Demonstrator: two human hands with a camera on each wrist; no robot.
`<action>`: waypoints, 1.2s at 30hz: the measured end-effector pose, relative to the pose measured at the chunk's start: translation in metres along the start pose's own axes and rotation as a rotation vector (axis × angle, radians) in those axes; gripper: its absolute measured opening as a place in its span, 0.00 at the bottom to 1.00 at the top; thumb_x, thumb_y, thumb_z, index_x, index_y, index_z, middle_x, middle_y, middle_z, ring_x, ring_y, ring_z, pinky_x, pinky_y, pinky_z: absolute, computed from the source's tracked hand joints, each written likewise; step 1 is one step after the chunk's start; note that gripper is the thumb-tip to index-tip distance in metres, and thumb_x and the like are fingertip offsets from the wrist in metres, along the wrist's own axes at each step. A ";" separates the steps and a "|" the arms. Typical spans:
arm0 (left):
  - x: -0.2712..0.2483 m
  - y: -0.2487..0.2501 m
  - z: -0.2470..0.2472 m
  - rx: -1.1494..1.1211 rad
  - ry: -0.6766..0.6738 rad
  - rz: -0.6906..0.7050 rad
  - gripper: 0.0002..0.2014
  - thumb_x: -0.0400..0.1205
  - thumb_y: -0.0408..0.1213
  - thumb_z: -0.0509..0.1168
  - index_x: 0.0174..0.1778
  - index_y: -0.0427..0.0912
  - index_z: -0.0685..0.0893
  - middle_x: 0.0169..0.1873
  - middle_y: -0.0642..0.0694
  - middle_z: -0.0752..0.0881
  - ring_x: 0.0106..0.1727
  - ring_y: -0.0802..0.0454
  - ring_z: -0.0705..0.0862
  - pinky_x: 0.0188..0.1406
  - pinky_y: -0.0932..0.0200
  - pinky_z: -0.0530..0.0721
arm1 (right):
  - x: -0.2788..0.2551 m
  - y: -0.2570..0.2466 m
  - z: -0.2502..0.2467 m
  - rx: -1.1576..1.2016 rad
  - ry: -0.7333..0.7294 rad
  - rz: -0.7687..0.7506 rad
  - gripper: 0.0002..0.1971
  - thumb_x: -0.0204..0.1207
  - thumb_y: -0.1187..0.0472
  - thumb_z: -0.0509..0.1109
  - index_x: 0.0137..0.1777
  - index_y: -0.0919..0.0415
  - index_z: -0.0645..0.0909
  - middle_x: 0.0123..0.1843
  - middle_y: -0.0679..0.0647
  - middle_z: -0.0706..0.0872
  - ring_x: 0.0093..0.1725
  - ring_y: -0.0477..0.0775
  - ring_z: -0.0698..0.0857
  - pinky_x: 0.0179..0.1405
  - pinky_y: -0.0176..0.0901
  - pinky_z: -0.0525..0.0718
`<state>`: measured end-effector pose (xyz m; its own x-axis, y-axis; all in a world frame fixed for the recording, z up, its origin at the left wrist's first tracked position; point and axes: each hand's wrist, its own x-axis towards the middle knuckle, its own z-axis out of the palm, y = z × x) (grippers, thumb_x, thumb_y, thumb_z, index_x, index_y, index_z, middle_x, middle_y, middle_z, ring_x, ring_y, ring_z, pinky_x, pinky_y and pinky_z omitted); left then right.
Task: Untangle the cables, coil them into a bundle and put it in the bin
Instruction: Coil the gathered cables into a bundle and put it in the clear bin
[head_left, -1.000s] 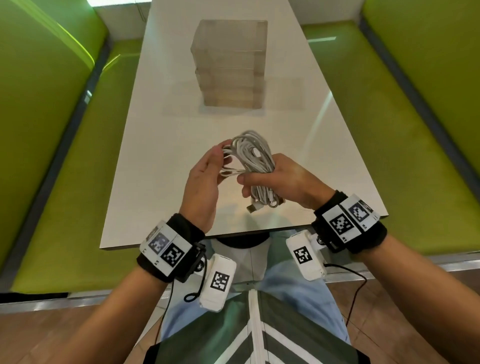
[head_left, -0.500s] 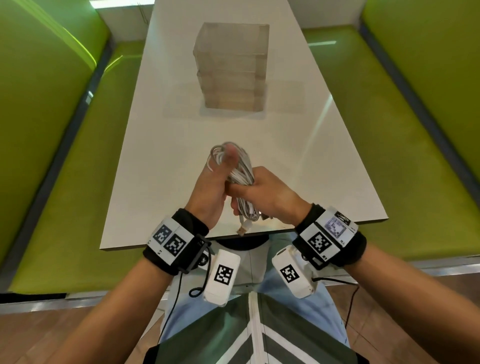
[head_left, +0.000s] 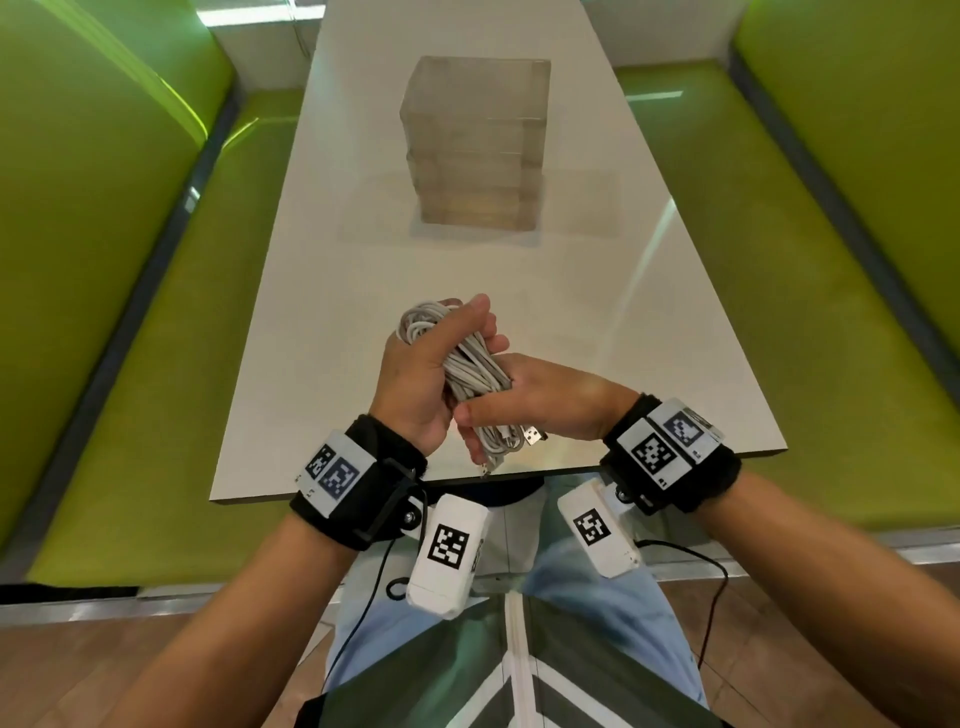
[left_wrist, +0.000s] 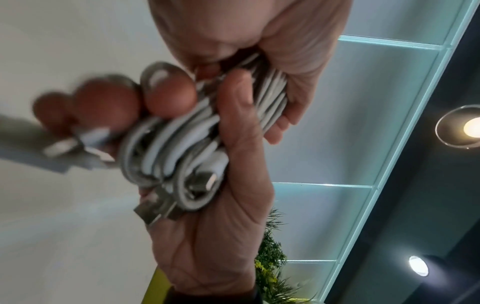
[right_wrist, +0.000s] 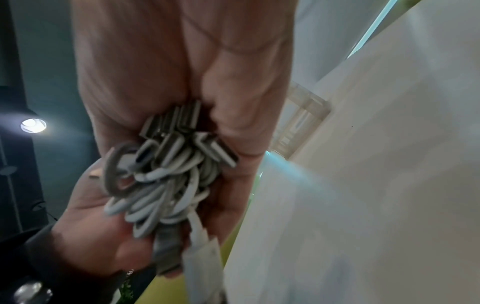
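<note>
white cable, coiled into a bundle (head_left: 470, 364), sits in both hands above the near end of the tabletop (head_left: 332, 270): the left hand (head_left: 423, 379) has its fingers (left_wrist: 168, 96) curled round the upper loops with the thumb laid along them, and the right hand (head_left: 540, 397) has its fingers wrapped round the lower part, where metal plugs (head_left: 530, 435) stick out toward the near edge. the wrist views show the loops packed tight in the two palms, the plug ends bunched together. outward from the hands the tabletop is pale and glossy, long and narrow, running away from the person; its near edge lies just below the hands. a clear, box-shaped bin (head_left: 475, 145) stands on the centre line farther along, well apart from the bundle, with bare surface between them and on either side of it. green upholstered benches (head_left: 130, 322) flank both long edges, and wood flooring (head_left: 78, 670) shows beneath the arms.
</note>
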<state>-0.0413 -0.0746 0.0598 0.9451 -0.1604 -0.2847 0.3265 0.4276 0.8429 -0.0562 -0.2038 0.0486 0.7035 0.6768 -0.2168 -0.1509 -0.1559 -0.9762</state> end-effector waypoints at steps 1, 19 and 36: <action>0.001 0.000 -0.001 0.006 -0.007 0.000 0.05 0.75 0.34 0.72 0.40 0.40 0.81 0.29 0.44 0.85 0.39 0.50 0.90 0.36 0.59 0.87 | 0.001 0.001 -0.001 -0.021 -0.010 -0.011 0.07 0.81 0.69 0.63 0.42 0.63 0.77 0.34 0.58 0.84 0.34 0.59 0.84 0.38 0.49 0.84; 0.063 0.025 -0.036 0.145 0.120 0.105 0.10 0.75 0.29 0.74 0.39 0.41 0.77 0.25 0.43 0.84 0.26 0.45 0.84 0.41 0.47 0.87 | 0.061 -0.029 -0.121 -0.506 0.600 -0.032 0.26 0.73 0.42 0.70 0.64 0.60 0.80 0.66 0.57 0.82 0.49 0.50 0.88 0.45 0.37 0.87; 0.078 0.045 -0.060 0.377 0.134 0.218 0.08 0.75 0.30 0.74 0.44 0.39 0.81 0.27 0.41 0.83 0.23 0.45 0.81 0.27 0.55 0.83 | 0.093 -0.021 -0.196 -0.753 1.059 -0.236 0.13 0.75 0.65 0.66 0.55 0.51 0.87 0.51 0.39 0.76 0.49 0.50 0.84 0.46 0.51 0.87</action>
<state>0.0479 -0.0145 0.0486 0.9927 0.0245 -0.1182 0.1158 0.0813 0.9899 0.1479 -0.2786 0.0501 0.9105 -0.0898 0.4037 0.2283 -0.7047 -0.6717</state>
